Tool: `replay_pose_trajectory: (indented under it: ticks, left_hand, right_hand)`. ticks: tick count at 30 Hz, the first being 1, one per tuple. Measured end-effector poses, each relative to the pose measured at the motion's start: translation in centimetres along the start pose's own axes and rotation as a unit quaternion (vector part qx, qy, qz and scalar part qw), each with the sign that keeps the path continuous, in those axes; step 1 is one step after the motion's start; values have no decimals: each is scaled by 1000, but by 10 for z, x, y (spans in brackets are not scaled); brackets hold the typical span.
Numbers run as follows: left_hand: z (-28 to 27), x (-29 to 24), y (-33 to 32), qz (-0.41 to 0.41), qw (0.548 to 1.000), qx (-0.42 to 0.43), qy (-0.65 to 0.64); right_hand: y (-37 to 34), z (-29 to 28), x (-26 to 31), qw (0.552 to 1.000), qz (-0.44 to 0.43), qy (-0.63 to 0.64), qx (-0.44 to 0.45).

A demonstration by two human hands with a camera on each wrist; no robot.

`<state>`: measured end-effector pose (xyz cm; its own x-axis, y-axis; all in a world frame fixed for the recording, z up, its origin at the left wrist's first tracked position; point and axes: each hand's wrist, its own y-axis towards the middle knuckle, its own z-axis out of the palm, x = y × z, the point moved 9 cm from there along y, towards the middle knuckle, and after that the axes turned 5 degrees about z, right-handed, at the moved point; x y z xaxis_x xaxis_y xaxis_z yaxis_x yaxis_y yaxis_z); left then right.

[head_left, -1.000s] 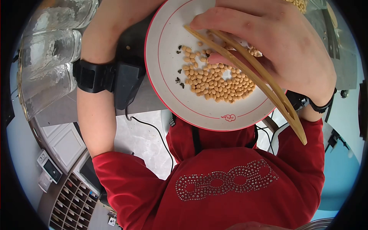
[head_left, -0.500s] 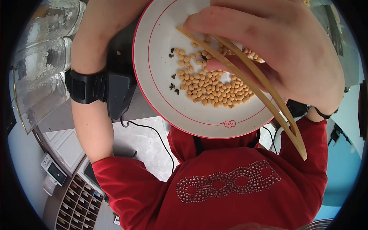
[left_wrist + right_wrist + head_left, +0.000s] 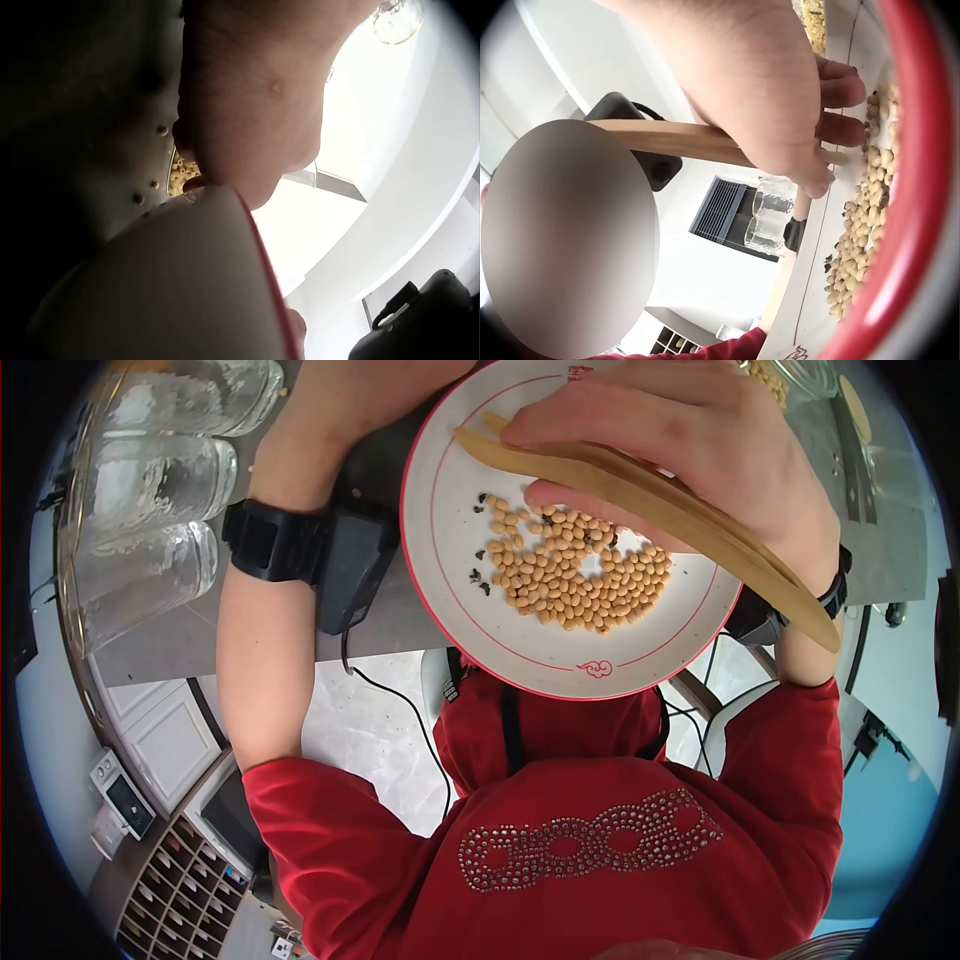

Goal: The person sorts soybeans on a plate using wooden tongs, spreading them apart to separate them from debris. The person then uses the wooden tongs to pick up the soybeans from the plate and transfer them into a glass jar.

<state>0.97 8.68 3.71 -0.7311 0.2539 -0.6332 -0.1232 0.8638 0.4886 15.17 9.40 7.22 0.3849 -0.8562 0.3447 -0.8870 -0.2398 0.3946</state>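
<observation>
A white plate [image 3: 450, 610] with a red rim holds a spread of soybeans [image 3: 600, 590], with small dark bits [image 3: 480, 585] at their left side. My right hand [image 3: 690, 435] is over the plate, its fingertips down by the beans. It holds wooden tongs [image 3: 690, 510], which slant across the palm with the joined end towards my right sleeve. In the right wrist view, two fingers [image 3: 844, 127] reach down beside the soybeans. My left hand [image 3: 255, 105] grips the plate's far edge in the left wrist view; most of its fingers are hidden there.
Several clear glass jars [image 3: 150, 480] stand at the left. A container of yellowish grains [image 3: 768, 380] shows at the top right. Loose beans [image 3: 139, 199] lie on the dark table beside the plate. A black cable [image 3: 400, 705] hangs from my left wrist unit.
The tongs have turned in my right hand, so their two arms now overlap in the head view. The right fingers have shifted among the beans, showing more beans and dark bits near them.
</observation>
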Motion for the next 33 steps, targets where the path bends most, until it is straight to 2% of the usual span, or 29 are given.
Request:
replay_pose_trajectory:
  ticks: [3,5,6,8,12,18,21,23,33]
  left_hand:
    - [-2,-1,0,-9,1000,-3,-18]
    - [-4,-1,1,37,998,-39,-22]
    - [-4,0,0,2,1000,-20,-19]
    - [-8,-3,0,16,999,-27,-8]
    - [-8,-2,1,34,999,-34,2]
    - [-5,3,2,14,1000,-13,-15]
    - [-9,-1,1,42,998,-28,-29]
    - [-11,0,-1,32,998,-41,-19]
    - [-10,1,1,39,999,-26,-26]
  right_hand:
    - [1,1,-3,999,13,41,-9]
    - [2,3,1,998,21,-42,-43]
    - [3,5,3,998,12,-43,-40]
    - [1,-2,1,997,15,-18,-80]
    - [3,-3,2,998,6,-16,-68]
    - [6,-4,3,997,22,-31,-74]
    - [6,-5,4,997,19,-42,-58]
    - [7,-4,1,997,42,-47,-51]
    - [8,-5,-1,995,46,-62,-65]
